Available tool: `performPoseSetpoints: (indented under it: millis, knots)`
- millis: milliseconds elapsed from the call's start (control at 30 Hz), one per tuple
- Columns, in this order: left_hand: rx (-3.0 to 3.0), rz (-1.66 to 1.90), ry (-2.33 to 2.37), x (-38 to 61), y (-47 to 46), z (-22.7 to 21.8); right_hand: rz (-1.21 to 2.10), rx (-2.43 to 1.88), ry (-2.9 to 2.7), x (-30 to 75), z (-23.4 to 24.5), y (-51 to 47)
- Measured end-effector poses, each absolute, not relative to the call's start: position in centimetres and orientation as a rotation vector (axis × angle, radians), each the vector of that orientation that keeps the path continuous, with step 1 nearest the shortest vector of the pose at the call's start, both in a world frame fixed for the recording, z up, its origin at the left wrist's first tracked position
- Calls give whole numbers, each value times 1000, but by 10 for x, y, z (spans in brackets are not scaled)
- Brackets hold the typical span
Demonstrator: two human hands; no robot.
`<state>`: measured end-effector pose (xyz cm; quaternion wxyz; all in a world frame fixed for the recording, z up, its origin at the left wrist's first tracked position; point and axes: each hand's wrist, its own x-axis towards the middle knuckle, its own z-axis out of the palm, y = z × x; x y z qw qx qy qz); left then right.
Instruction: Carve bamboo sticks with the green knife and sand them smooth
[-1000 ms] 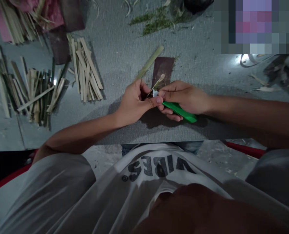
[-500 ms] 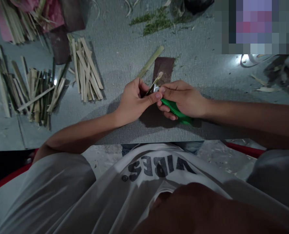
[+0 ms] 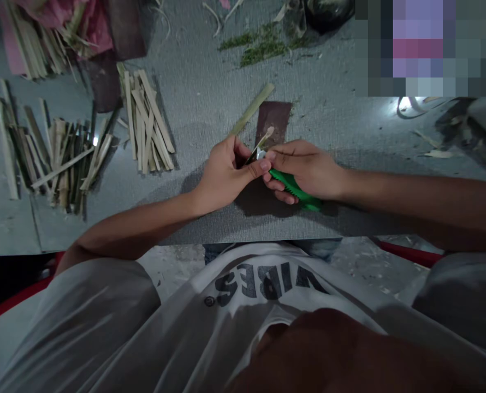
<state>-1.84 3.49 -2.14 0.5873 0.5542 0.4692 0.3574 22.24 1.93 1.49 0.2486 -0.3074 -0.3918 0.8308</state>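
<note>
My left hand (image 3: 229, 166) is closed on a pale green bamboo strip (image 3: 253, 108), which slants up and away over the table. In my right hand (image 3: 302, 166) is a green-handled utility knife (image 3: 294, 188), gripped near its front. The metal nose of the knife is close against the strip, and my left thumb touches the knife's front beside my right fingers. A thin pale shaving or split piece (image 3: 265, 135) sticks up between the hands. Just beyond them a brown rectangular piece (image 3: 273, 120) lies flat. My fingers hide the blade's edge.
Pale cut strips (image 3: 148, 123) lie in a pile to the left, with darker strips (image 3: 63, 158) farther left. More strips rest on pink plastic (image 3: 91, 30) at the back left. Green scrapings (image 3: 263, 46) and curled shavings are at the back. The grey table's (image 3: 185, 229) near edge runs before my body.
The hands keep nearly the same hold and place. The thin pale piece has tipped slightly, and the whole view has shifted a little.
</note>
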Motion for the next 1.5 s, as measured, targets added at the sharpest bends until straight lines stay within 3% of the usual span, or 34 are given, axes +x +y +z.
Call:
performPoseSetpoints:
  millis: [333,633,967,1500]
  knots:
    - [1310,836,1027,-18,35,-17,2411,-701,-1104,228,11,26]
    - [1175,799,987,-15,31,-12,2246,-883,-1052,224,17,25]
    - [1183,824,913,-12,32,1,2432,-794,-1076,233,17,29]
    - [1194,833,944,-12,32,-1,2392,-853,-1043,231,23,25]
